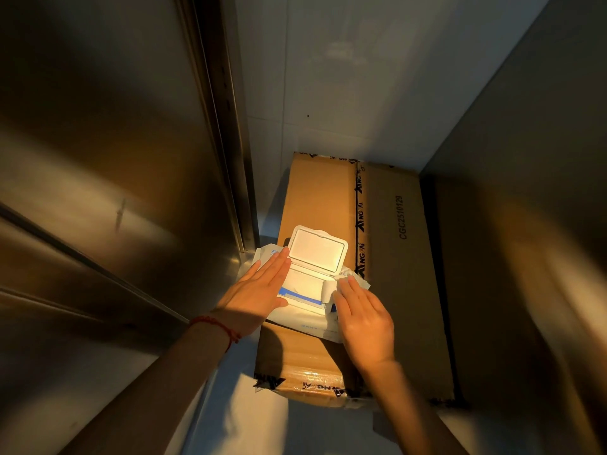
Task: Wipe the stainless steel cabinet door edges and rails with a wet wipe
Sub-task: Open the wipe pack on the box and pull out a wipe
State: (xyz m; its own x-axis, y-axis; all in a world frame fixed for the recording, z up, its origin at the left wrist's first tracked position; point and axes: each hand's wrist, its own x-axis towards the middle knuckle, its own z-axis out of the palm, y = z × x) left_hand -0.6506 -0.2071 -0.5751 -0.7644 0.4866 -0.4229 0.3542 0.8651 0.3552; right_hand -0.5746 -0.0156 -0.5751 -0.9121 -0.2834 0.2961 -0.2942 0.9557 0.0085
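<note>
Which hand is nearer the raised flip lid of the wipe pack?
Left. The left hand lies flat with its fingertips touching the open lid's left edge. The right hand sits lower right, on a wipe at the pack's opening.

A pale floor point(249, 418) runs up the middle of the frame. A flat taped cardboard box point(391, 257) lies directly on it, centre to lower right, and a wet-wipe pack point(308, 290) with its lid raised rests on the box's left part.
</note>
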